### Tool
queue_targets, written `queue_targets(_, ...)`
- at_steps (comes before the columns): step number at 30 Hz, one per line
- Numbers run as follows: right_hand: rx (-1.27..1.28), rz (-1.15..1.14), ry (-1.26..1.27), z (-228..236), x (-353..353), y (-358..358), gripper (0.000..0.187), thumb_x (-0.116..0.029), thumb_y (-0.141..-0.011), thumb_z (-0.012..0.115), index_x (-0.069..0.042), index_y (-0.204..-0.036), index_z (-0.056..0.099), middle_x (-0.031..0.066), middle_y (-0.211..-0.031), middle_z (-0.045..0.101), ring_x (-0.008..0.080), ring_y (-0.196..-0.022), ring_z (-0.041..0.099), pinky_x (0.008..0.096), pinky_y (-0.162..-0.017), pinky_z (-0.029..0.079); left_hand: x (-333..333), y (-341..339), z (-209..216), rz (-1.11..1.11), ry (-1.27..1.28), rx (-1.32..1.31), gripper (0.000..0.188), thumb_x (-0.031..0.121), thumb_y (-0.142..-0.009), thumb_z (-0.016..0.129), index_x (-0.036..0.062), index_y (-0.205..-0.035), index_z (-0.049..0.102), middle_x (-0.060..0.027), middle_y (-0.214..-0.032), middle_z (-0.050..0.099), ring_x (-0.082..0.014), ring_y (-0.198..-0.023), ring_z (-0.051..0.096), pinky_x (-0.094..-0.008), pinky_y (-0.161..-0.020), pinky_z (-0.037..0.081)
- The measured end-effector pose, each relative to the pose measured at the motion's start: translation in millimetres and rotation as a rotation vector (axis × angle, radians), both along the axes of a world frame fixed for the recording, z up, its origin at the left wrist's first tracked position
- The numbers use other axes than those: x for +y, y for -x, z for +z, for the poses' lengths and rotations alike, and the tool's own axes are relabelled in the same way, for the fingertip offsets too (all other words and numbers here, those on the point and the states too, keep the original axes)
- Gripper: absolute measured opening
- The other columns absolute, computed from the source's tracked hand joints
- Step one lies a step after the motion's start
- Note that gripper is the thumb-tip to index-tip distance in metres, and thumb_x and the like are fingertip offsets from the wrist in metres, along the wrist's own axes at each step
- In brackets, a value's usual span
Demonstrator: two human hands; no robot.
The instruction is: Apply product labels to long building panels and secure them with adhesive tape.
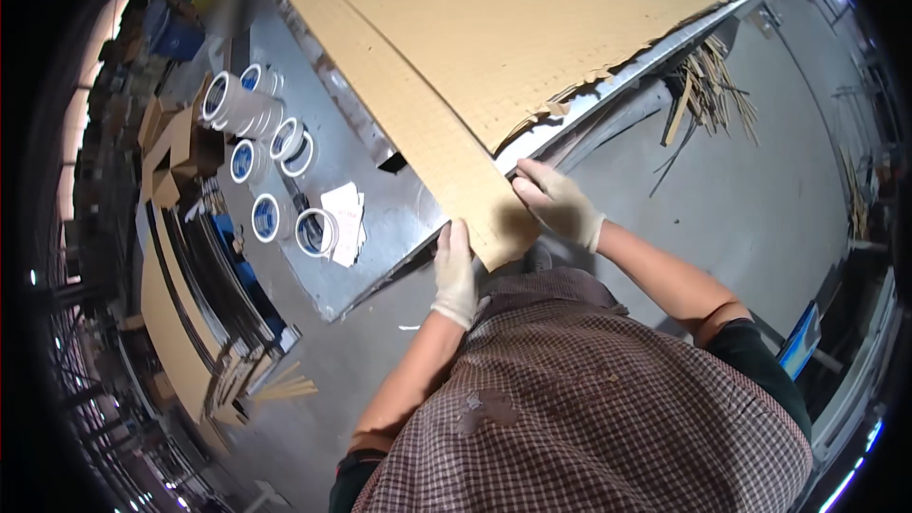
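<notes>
A long tan cardboard strip (pixel 446 147) runs from the far left of the table down toward my waist, its near end past the table edge. My left hand (pixel 456 275), in a pale glove, holds the strip's left edge near that end. On the opposite edge, my right hand (pixel 560 204), gloved too, grips the strip with bent fingers; its thumb is hard to make out. A dark blurred patch covers part of the near end. Beyond a narrow gap lies a large cardboard sheet (pixel 532 28) with a ragged, torn near edge.
Several tape rolls (pixel 245 161) and some white paper slips (pixel 344 218) sit on the metal table (pixel 380 237) at left. An open cardboard box (pixel 180 147) stands farther left. Thin cardboard scraps (pixel 708 95) hang in a bundle at right.
</notes>
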State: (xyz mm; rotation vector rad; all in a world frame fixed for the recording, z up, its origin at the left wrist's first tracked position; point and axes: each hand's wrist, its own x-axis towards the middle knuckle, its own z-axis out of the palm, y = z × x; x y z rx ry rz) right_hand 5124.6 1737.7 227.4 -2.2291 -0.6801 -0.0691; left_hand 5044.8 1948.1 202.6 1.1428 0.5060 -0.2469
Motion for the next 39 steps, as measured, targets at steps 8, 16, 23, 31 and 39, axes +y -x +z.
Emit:
queue_targets(8,1.174,0.130,-0.954,-17.2,25.0,9.6,0.051,-0.031,-0.100,0.052,0.000,-0.140,0.041,0.0091,-0.130,0.054,0.0178,-0.123,0.048,0.0317,-0.104,0.040,-37.9,-8.5,-15.8,0.089,-0.207,-0.033,0.057,0.031,-0.100,0.053,-0.0015,-0.143,0.035,-0.0168,-0.126,0.057,-0.0263,-0.108,0.060,-0.0354,-0.094,0.050)
queue_targets(16,1.314,-0.229,-1.314,25.3,46.2,21.5,0.040,-0.014,-0.097,0.058,0.005,-0.131,0.050,0.0122,-0.116,0.064,0.0196,-0.102,0.065,0.0325,-0.079,0.060,-13.5,-54.3,30.5,0.042,0.094,-0.013,0.036,0.021,-0.100,0.052,-0.0012,-0.128,0.050,-0.0133,-0.114,0.064,-0.0238,-0.100,0.065,-0.0345,-0.085,0.055)
queue_targets(23,1.248,-0.393,-1.411,-28.7,104.5,-20.8,0.018,-0.015,-0.100,0.057,-0.007,-0.116,0.061,0.0007,-0.091,0.061,0.0111,-0.079,0.060,0.0218,-0.062,0.054,40.2,-81.4,32.4,-0.037,0.196,-0.287,0.024,0.020,-0.098,0.056,-0.0001,-0.110,0.060,-0.0123,-0.103,0.067,-0.0252,-0.092,0.067,-0.0378,-0.078,0.055)
queue_targets(31,0.826,-0.623,-1.203,-39.4,110.2,-22.4,0.024,-0.035,-0.095,0.065,-0.013,-0.105,0.060,-0.0023,-0.070,0.054,0.0111,-0.061,0.056,0.0283,-0.056,0.051,234.4,16.4,63.7,-0.718,0.104,-0.294,0.036,0.012,-0.096,0.059,-0.0049,-0.127,0.056,-0.0114,-0.121,0.064,-0.0182,-0.112,0.060,-0.0301,-0.099,0.045)
queue_targets(39,0.652,-0.755,-0.917,73.5,327.4,-51.0,0.020,-0.026,-0.098,0.056,-0.007,-0.099,0.061,0.0006,-0.085,0.060,0.0136,-0.078,0.059,0.0293,-0.071,0.048,544.7,15.1,79.0,-0.593,0.064,-0.131,0.028,0.008,-0.098,0.053,-0.0041,-0.122,0.059,-0.0111,-0.118,0.065,-0.0184,-0.112,0.060,-0.0343,-0.105,0.043)
